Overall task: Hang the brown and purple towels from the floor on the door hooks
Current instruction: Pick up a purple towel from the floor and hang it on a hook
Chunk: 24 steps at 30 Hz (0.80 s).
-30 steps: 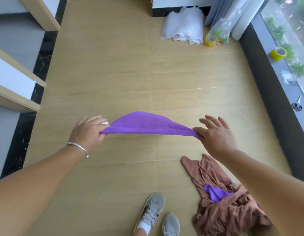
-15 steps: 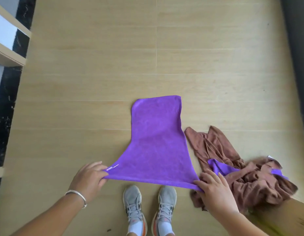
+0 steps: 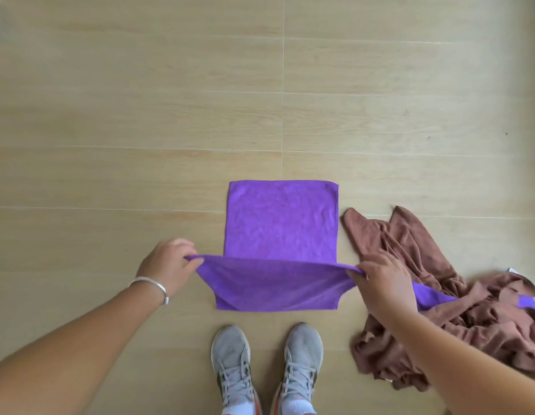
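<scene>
Both hands are seen from the head camera, each pinching one corner of the purple towel (image 3: 279,223). At the left hand (image 3: 167,269), whose wrist carries a silver bracelet (image 3: 150,284), the fingers are curled around the towel's near left corner, with the cloth gripped between thumb and fingers. On the opposite side, the near right corner is clamped by the right hand (image 3: 386,283) between its thumb and fingers, the other fingers being spread over the cloth.

Between the two hands the towel's near edge is stretched taut and raised off the wooden floor (image 3: 140,115). The far part of the towel is laid flat on the floor as a neat rectangle, while a flap of it is draped down below the raised edge, toward a pair of grey sneakers (image 3: 267,363) at the bottom of the view.

Just right of the purple towel, a crumpled brown towel (image 3: 434,265) is lying on the floor, partly hidden by the right forearm. A second strip of purple cloth (image 3: 431,298) is seen tangled in the brown heap; whether it is a separate towel cannot be told. A small white tag (image 3: 513,270) is visible at the heap's right edge.
</scene>
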### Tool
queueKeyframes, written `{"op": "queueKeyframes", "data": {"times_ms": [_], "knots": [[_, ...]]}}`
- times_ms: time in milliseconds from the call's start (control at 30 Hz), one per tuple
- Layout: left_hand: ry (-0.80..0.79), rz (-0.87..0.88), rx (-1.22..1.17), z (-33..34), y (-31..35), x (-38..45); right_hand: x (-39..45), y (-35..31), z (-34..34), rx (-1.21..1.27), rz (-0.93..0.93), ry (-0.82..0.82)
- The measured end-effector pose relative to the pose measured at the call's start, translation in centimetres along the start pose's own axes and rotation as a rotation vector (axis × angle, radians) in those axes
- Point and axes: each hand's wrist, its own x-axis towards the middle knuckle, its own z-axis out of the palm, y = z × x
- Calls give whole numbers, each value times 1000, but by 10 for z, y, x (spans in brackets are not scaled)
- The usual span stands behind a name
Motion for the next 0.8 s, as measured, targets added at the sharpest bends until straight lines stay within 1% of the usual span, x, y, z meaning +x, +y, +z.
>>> {"op": "queueKeyframes", "data": {"times_ms": [133,233,367,400,433,467,533,567,600,667,733,767,800], "knots": [[106,30,-37,16,-4,94,97,-2,22,62,55,142],[114,49,-27,35,-5,166,168,2,40,103,75,199],[227,49,-75,77,7,244,251,23,71,-48,117,210],[242,69,-66,86,10,252,265,26,76,-87,85,218],[256,151,-10,97,11,257,277,29,82,-129,17,230],[267,281,105,108,12,255,281,30,86,-198,-95,229],[259,545,310,129,12,239,275,26,98,-345,-410,206],[214,625,373,137,13,231,268,24,104,-412,-566,210],[128,648,429,150,14,221,256,23,116,-466,-678,177],[-8,578,464,170,7,207,232,19,137,-575,-786,0],[-60,516,538,186,-3,199,223,23,157,-624,-774,-139],[-63,521,589,191,-6,198,221,26,165,-606,-732,-172],[-49,531,616,194,-8,197,221,30,172,-572,-687,-154]]}}
